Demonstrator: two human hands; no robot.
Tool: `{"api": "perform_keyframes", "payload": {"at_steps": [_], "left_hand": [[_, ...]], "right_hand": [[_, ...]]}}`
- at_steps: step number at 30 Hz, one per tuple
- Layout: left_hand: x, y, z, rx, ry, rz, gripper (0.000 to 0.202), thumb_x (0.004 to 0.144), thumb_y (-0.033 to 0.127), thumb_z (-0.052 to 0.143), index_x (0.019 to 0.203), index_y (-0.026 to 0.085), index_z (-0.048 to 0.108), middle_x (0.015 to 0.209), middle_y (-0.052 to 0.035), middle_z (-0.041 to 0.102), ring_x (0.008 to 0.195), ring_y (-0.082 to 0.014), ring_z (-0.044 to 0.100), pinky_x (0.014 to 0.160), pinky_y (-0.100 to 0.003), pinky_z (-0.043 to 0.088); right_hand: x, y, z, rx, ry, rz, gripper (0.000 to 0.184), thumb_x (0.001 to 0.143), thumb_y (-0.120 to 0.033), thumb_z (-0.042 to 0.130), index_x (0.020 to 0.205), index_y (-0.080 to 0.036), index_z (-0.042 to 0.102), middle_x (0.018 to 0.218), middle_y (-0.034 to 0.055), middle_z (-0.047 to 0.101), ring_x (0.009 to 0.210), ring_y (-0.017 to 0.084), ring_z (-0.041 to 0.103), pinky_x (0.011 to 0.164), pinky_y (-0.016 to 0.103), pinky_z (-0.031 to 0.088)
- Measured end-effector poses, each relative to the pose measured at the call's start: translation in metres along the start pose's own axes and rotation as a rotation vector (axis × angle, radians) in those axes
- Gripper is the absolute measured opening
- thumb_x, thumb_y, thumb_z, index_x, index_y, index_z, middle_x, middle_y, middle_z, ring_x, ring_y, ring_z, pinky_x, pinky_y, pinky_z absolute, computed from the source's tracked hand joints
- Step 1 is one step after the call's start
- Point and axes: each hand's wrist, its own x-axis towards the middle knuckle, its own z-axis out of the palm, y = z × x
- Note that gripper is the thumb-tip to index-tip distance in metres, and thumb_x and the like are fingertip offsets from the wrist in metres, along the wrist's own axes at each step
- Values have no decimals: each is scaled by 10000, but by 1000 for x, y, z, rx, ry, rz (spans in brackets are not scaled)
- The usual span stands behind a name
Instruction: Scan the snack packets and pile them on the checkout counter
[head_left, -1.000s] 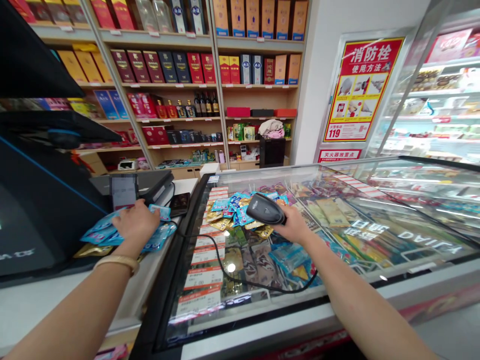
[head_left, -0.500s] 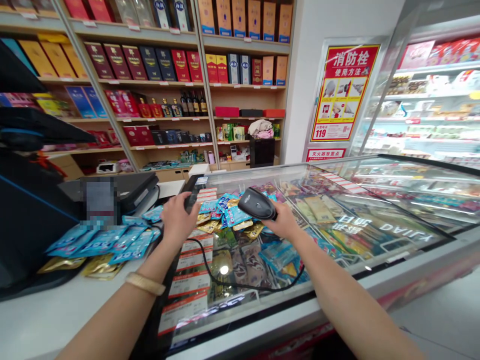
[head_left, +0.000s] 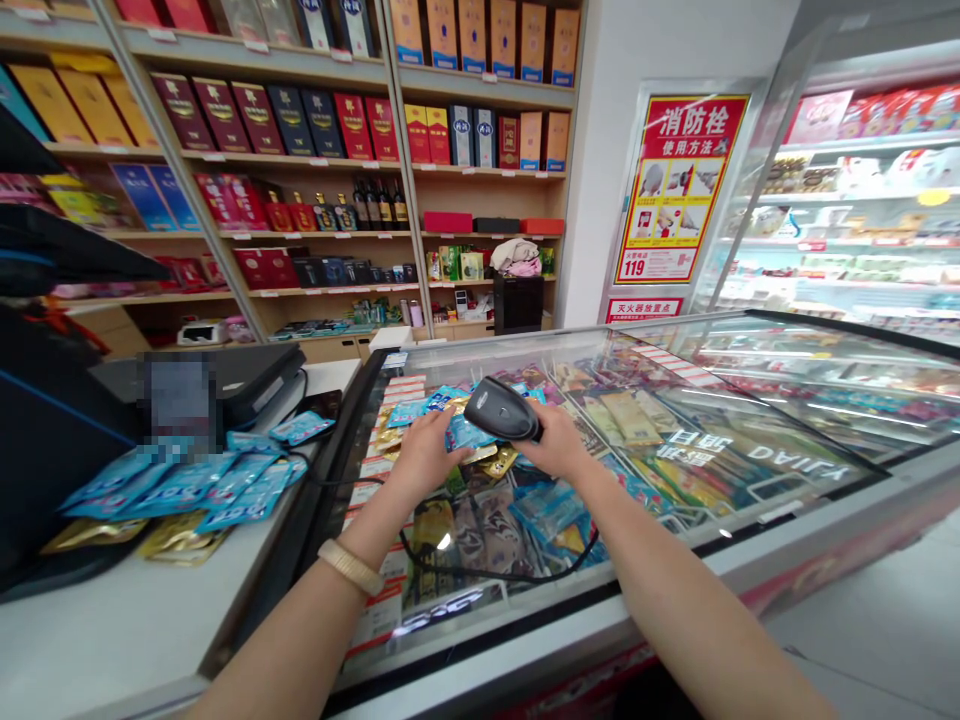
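My right hand (head_left: 556, 442) is closed round a black barcode scanner (head_left: 501, 410), held above a small heap of blue and gold sachets (head_left: 450, 425) on the glass lid of a chest freezer (head_left: 757, 520). My left hand (head_left: 426, 452) reaches into that heap beside the scanner, fingers curled on a blue sachet. The scanner's black cable (head_left: 487, 572) loops across the glass. A second pile of blue and gold sachets (head_left: 180, 490) lies on the white counter (head_left: 112, 620) to the left.
A dark till screen (head_left: 45, 420) and a black device with a blurred display (head_left: 225, 385) stand at the left. Shelves of boxed bottles (head_left: 300, 120) fill the back wall. A red notice (head_left: 679, 190) and an open chiller (head_left: 862, 200) are on the right.
My left hand left the sachet pile on the counter and crossed right to the heap on the freezer glass. The scanner hand stayed over the heap, shifting slightly left in view.
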Motion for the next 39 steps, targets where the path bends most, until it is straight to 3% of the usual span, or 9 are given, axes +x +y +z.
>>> {"api": "perform_keyframes", "payload": {"at_steps": [3, 8, 12, 14, 17, 21, 25, 30, 39], "left_hand": [[-2, 4, -6, 1, 8, -44, 658, 632, 297, 777, 1246, 158, 583, 1146, -159, 651, 1087, -313, 610, 962, -409, 454], [-7, 4, -20, -114, 14, -137, 392, 642, 278, 736, 1012, 221, 620, 875, -55, 690, 860, -250, 649, 799, -347, 494], [-14, -1, -26, -374, 118, -291, 268, 650, 369, 701, 835, 212, 587, 652, 20, 605, 620, -185, 592, 648, -314, 497], [-18, -3, -25, -640, 173, -383, 340, 616, 418, 725, 838, 202, 584, 687, 13, 629, 611, -174, 596, 619, -314, 516], [-21, -3, -21, -1002, 242, -459, 454, 556, 411, 776, 908, 187, 598, 825, -23, 685, 720, -178, 643, 702, -345, 562], [-21, -2, -18, -1241, 372, -484, 460, 536, 347, 799, 905, 182, 578, 859, -21, 687, 793, -172, 659, 807, -398, 574], [-21, -3, -16, -1294, 439, -475, 399, 573, 353, 781, 869, 182, 575, 816, 1, 678, 806, -165, 656, 836, -421, 574], [-21, -3, -12, -1260, 452, -485, 421, 569, 413, 793, 868, 165, 630, 874, -43, 709, 862, -198, 666, 852, -427, 572], [-19, -6, -6, -1272, 457, -525, 423, 513, 421, 836, 795, 149, 676, 797, -39, 720, 812, -197, 667, 831, -402, 570]], "right_hand": [[-1, 1, 1, 10, -2, 5, 269, 705, -264, 638, 960, -182, 669, 864, 81, 708, 789, 227, 649, 736, 311, 486], [-2, 2, 2, 28, -10, 1, 290, 714, -260, 641, 992, -182, 667, 884, 82, 711, 791, 228, 650, 740, 315, 491], [-1, 0, 1, 35, -10, -22, 312, 711, -243, 645, 1017, -185, 668, 916, 84, 720, 792, 228, 655, 739, 313, 492], [-1, -1, 0, 27, -6, -27, 300, 708, -236, 646, 1003, -189, 671, 902, 78, 723, 783, 226, 656, 728, 308, 490], [-2, -3, -1, 24, 3, -33, 272, 710, -243, 651, 976, -188, 670, 884, 74, 723, 779, 228, 657, 721, 307, 492], [-2, -10, -2, 51, -31, -67, 213, 746, -270, 645, 939, -180, 656, 858, 78, 711, 773, 225, 650, 714, 307, 490], [-3, -17, -1, 64, -78, -87, 136, 748, -287, 650, 847, -195, 648, 762, 49, 688, 703, 198, 629, 655, 275, 466], [-4, -24, 2, 106, -177, -110, 181, 760, -318, 651, 886, -188, 662, 800, 54, 703, 727, 192, 647, 668, 263, 468], [-4, -24, 2, 127, -180, -94, 198, 755, -318, 657, 904, -189, 656, 858, 65, 720, 772, 200, 657, 705, 269, 484]]}}
